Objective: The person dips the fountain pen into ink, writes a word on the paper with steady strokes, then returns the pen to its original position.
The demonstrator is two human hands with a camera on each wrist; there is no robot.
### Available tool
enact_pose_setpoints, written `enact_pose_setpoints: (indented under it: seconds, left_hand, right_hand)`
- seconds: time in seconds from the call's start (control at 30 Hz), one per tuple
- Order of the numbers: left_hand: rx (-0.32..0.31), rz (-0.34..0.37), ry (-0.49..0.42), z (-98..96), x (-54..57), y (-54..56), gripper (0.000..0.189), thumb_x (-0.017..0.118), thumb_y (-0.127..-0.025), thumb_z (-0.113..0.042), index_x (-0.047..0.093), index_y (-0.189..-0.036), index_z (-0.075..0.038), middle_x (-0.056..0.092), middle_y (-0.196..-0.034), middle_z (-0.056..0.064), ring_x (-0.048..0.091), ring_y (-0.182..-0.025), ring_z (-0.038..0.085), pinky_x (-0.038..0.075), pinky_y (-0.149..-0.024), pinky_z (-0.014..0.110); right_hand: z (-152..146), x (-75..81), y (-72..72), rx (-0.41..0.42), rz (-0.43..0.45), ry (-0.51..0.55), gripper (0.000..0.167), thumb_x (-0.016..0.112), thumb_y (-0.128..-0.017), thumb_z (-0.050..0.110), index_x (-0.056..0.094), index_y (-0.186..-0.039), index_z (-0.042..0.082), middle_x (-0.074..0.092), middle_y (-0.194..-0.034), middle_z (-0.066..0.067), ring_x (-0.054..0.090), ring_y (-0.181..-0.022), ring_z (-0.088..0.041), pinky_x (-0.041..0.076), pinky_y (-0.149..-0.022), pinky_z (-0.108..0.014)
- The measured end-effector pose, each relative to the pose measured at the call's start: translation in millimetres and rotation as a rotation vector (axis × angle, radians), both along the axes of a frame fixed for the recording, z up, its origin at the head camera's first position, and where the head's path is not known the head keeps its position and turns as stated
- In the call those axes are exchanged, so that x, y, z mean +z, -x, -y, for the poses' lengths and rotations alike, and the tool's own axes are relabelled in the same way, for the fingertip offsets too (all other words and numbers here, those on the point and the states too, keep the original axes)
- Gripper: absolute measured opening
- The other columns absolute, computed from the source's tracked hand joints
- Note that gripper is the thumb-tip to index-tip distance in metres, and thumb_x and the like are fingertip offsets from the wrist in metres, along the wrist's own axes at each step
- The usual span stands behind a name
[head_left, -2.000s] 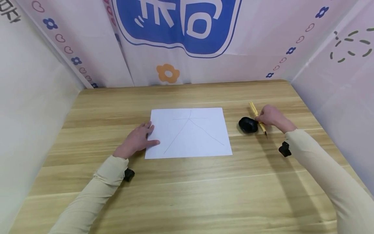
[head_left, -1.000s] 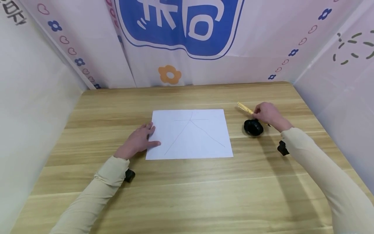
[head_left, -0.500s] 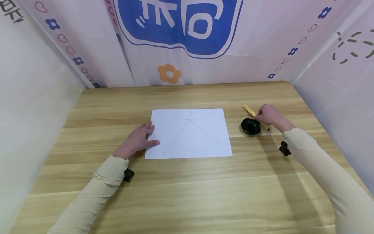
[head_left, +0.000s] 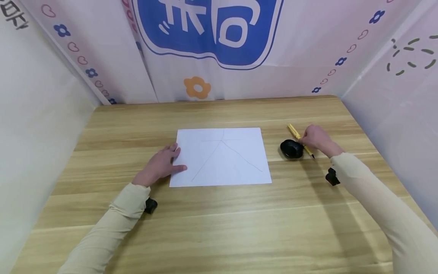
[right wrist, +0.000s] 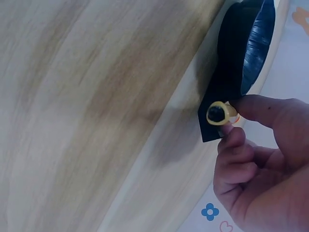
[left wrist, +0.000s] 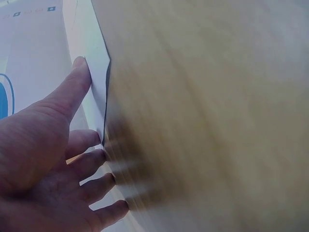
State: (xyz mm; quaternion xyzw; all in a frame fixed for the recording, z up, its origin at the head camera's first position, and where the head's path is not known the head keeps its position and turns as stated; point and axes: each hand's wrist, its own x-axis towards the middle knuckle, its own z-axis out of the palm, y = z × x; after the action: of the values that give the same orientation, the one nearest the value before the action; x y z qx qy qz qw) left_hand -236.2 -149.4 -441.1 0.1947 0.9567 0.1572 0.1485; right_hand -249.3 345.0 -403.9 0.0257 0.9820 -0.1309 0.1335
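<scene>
My right hand (head_left: 317, 137) pinches a slim yellow pen (head_left: 293, 130) between thumb and fingers. Its dark pointed tip slants toward the near right. Just left of those fingers is a small glossy black bowl (head_left: 291, 149). The right wrist view shows its ridged hollow and a short flat tab (right wrist: 208, 131) behind the pen's round end (right wrist: 229, 113). I cannot tell whether the hand also grips this tab. My left hand (head_left: 158, 164) rests at the left edge of a white sheet of paper (head_left: 236, 163), fingers spread and thumb lying on the sheet. Thin lines cross the paper.
The wood-grain table (head_left: 219, 224) carries everything. Printed white cloth walls (head_left: 291, 82) close off the back and both sides. Each wrist wears a black device, such as the left one (head_left: 151, 205).
The pen has swung in my right fingers, slanting further left one second ago and turning back since. The bowl shifted slightly right and then back left. My left hand and the paper stay put.
</scene>
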Motion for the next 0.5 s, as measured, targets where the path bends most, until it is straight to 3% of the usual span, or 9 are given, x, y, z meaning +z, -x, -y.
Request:
enact_pose_setpoints:
  seconds: [0.2, 0.5]
  left_hand:
    - [0.008, 0.005, -0.003, -1.1, 1.2, -0.6, 0.076, 0.063, -0.089, -0.037, 0.030, -0.144, 0.005, 0.017, -0.155, 0.024, 0.015, -0.142, 0.047, 0.019, -0.114, 0.056]
    - [0.013, 0.011, -0.009, -0.9, 1.2, -1.1, 0.076, 0.063, -0.090, -0.037, 0.029, -0.144, 0.004, 0.017, -0.155, 0.023, 0.015, -0.142, 0.046, 0.019, -0.115, 0.057]
  right_hand:
    - [-0.2, -0.8, 0.6, -0.016, 0.016, -0.011, 0.038, 0.062, -0.088, 0.026, 0.055, -0.055, 0.007, 0.040, -0.049, 0.006, 0.040, -0.047, -0.009, 0.033, -0.046, -0.023]
    - [2.3, -0.1, -0.8, -0.031, 0.033, -0.001, 0.037, 0.061, -0.089, 0.031, 0.062, -0.070, 0.000, 0.048, -0.056, 0.001, 0.043, -0.052, -0.012, 0.034, -0.047, -0.024]
